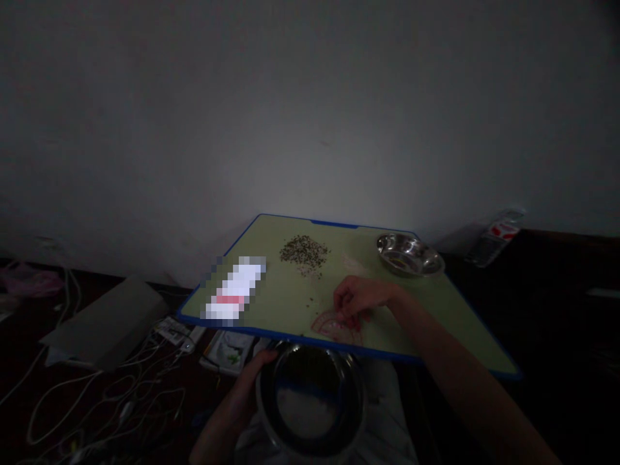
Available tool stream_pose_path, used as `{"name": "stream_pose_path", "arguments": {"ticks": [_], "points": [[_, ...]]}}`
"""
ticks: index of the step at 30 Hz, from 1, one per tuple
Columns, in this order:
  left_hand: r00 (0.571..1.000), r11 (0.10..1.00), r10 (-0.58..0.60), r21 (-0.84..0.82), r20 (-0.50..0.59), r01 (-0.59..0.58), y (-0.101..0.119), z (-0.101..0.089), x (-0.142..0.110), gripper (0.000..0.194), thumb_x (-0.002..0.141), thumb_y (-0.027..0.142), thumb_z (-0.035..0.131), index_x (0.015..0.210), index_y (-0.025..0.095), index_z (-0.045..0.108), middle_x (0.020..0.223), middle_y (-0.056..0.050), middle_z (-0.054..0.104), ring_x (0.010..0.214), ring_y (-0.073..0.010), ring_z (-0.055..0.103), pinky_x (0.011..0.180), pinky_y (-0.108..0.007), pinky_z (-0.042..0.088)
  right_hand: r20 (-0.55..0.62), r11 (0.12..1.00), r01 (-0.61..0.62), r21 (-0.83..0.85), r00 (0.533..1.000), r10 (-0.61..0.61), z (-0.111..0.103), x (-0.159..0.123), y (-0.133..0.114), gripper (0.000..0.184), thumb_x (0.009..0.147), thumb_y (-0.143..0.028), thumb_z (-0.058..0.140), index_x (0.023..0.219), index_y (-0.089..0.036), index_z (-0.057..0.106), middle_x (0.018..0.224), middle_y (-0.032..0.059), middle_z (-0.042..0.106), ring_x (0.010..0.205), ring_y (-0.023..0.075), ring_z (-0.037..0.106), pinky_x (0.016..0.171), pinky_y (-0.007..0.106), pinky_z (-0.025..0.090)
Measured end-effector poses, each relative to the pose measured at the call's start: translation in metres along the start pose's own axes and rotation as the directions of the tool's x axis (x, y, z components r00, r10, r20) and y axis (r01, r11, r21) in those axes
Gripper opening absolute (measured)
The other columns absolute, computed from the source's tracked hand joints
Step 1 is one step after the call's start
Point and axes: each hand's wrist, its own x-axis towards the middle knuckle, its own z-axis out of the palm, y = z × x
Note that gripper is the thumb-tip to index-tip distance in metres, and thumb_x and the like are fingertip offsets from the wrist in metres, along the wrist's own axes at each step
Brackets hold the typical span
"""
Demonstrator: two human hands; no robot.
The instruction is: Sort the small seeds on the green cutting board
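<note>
My left hand (pixel 249 381) grips the left rim of a shiny metal bowl (pixel 356 413), which sits just below the front edge of the table, over my lap. A clear protractor with red markings (pixel 334 328) lies at that front edge. My right hand (pixel 356 298) is closed on its upper side, with the fingertips partly hidden. Farther back on the pale green tabletop (pixel 290 303) is a loose pile of small dark and light bits, like seeds (pixel 304 252). A few stray bits lie between the pile and the protractor.
A second metal bowl (pixel 411 257) stands at the right rear of the blue-edged table. A lit, pixelated phone-like screen (pixel 237 290) lies at the left. On the floor, tangled white cables (pixel 130 394) surround a grey box (pixel 106 323). The wall rises behind.
</note>
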Motion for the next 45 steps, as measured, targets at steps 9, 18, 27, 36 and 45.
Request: {"name": "stream_pose_path", "arguments": {"ticks": [9, 18, 27, 36, 45], "points": [[0.999, 0.999, -0.028, -0.046, -0.042, 0.026, 0.004, -0.001, 0.001, 0.018, 0.068, 0.031, 0.059, 0.069, 0.015, 0.069, 0.059, 0.0, 0.071, 0.063, -0.0179, 0.061, 0.071, -0.029, 0.041, -0.12, 0.995, 0.09, -0.035, 0.988, -0.094, 0.013, 0.018, 0.0, 0.031, 0.065, -0.04, 0.067, 0.079, -0.013, 0.063, 0.062, 0.0015, 0.065, 0.045, 0.0076, 0.056, 0.036, 0.014, 0.035], [0.994, 1.0, -0.013, -0.006, -0.111, 0.013, 0.003, 0.001, 0.001, 0.016, 0.066, 0.029, 0.059, 0.067, 0.015, 0.067, 0.059, 0.0, 0.071, 0.061, -0.0175, 0.061, 0.069, -0.029, 0.041, -0.097, 0.997, 0.026, -0.077, 0.995, -0.033, -0.008, -0.005, 0.006, 0.03, 0.065, -0.038, 0.067, 0.079, -0.012, 0.064, 0.058, 0.0006, 0.064, 0.047, 0.01, 0.058, 0.038, 0.016, 0.039], [0.994, 1.0, -0.016, -0.018, -0.105, 0.015, 0.005, 0.006, -0.002, 0.014, 0.065, 0.027, 0.059, 0.065, 0.015, 0.067, 0.058, 0.0, 0.071, 0.062, -0.0163, 0.061, 0.068, -0.028, 0.042, -0.137, 0.999, -0.025, -0.042, 0.99, 0.019, -0.01, -0.012, 0.004, 0.024, 0.069, -0.036, 0.063, 0.076, -0.014, 0.059, 0.06, 0.0011, 0.065, 0.047, 0.0111, 0.059, 0.038, 0.017, 0.041], [0.994, 1.0, -0.013, -0.022, -0.11, 0.011, 0.004, 0.006, -0.003, 0.014, 0.066, 0.029, 0.061, 0.062, 0.016, 0.066, 0.056, 0.001, 0.07, 0.059, -0.0151, 0.06, 0.064, -0.026, 0.041, -0.165, 0.999, 0.007, -0.041, 0.986, -0.014, -0.012, -0.008, 0.007, 0.025, 0.068, -0.037, 0.064, 0.076, -0.014, 0.059, 0.059, 0.0004, 0.064, 0.046, 0.0099, 0.059, 0.037, 0.016, 0.041], [0.996, 0.999, -0.019, -0.036, -0.085, 0.015, 0.008, 0.009, -0.004, 0.017, 0.065, 0.029, 0.06, 0.062, 0.015, 0.069, 0.057, 0.0, 0.071, 0.058, -0.0159, 0.062, 0.064, -0.027, 0.044, -0.19, 0.999, 0.015, -0.048, 0.981, -0.024, -0.004, 0.001, 0.005, 0.028, 0.068, -0.04, 0.063, 0.073, -0.013, 0.058, 0.059, 0.0017, 0.065, 0.046, 0.0109, 0.06, 0.036, 0.016, 0.04]]}}
